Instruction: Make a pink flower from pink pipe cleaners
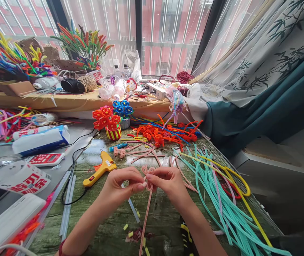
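Between my two hands is a pink pipe cleaner (147,204), bent into several loops at its top, with a long straight tail running down toward me. My left hand (126,183) pinches the left side of the looped part between thumb and fingertips. From the other side my right hand (168,179) pinches the loops with thumb and forefinger. Just beyond the hands lie loose pink pipe cleaners (152,153) and small pink looped pieces (119,152). A yellow hot glue gun (101,170) rests on the table left of my left hand.
Turquoise pipe cleaners (221,199) spread over the right side. Orange pipe-cleaner pieces (162,134) are heaped at the back, near a striped pot (113,133) of orange flowers. Clear glue sticks (67,202) and a calculator (46,159) lie left. The glue gun's black cord (73,167) loops there.
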Motion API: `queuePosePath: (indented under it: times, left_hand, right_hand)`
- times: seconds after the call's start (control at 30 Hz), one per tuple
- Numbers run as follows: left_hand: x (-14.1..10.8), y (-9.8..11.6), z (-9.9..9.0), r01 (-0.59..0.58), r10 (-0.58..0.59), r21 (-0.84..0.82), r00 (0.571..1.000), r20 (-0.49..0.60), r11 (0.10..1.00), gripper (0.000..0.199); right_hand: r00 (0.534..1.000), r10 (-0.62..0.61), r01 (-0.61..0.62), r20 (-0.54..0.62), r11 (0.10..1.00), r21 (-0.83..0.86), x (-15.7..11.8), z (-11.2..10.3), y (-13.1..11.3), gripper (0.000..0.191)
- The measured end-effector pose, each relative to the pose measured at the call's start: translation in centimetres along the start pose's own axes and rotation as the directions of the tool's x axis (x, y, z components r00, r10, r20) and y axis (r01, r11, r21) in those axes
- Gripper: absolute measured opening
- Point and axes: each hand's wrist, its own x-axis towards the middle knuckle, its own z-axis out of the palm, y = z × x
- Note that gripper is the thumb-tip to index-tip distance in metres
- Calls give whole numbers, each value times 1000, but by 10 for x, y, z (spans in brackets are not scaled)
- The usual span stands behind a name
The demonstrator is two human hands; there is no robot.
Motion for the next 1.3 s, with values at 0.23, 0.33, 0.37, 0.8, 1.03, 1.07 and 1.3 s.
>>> queuePosePath:
  times: [0.23, 0.33, 0.37, 0.8, 1.03, 1.07, 1.3]
  left_hand:
    - [3, 4, -15, -42, 91, 366, 989, -120, 930, 16]
    - [2, 2, -11, -45, 37, 417, 999, 28, 908, 9]
    - [2, 2, -9, -46, 24, 424, 998, 57, 904, 7]
    - [0, 1, -11, 54, -107, 467, 990, 88, 883, 12]
    - [-4, 5, -19, 32, -121, 379, 970, 213, 925, 16]
    - [-4, 5, -20, 34, -117, 342, 967, 227, 939, 16]
    - [-3, 10, -19, 19, -65, 149, 948, 311, 989, 13]
  right_hand:
    - [988, 65, -39, 143, 984, -174, -4, 2, 4, 26]
    - [982, 15, 44, 191, 953, -301, -6, 4, 4, 22]
    - [979, -1, 70, 203, 939, -336, -6, 4, 4, 21]
    - [949, 86, -15, 303, 973, -230, -5, -1, 7, 31]
    - [916, 134, -68, 377, 980, -185, -7, -4, 4, 29]
    - [898, 158, -113, 411, 985, -132, -7, -4, 3, 30]
    - [792, 255, -322, 554, 946, 25, -10, -5, 2, 35]
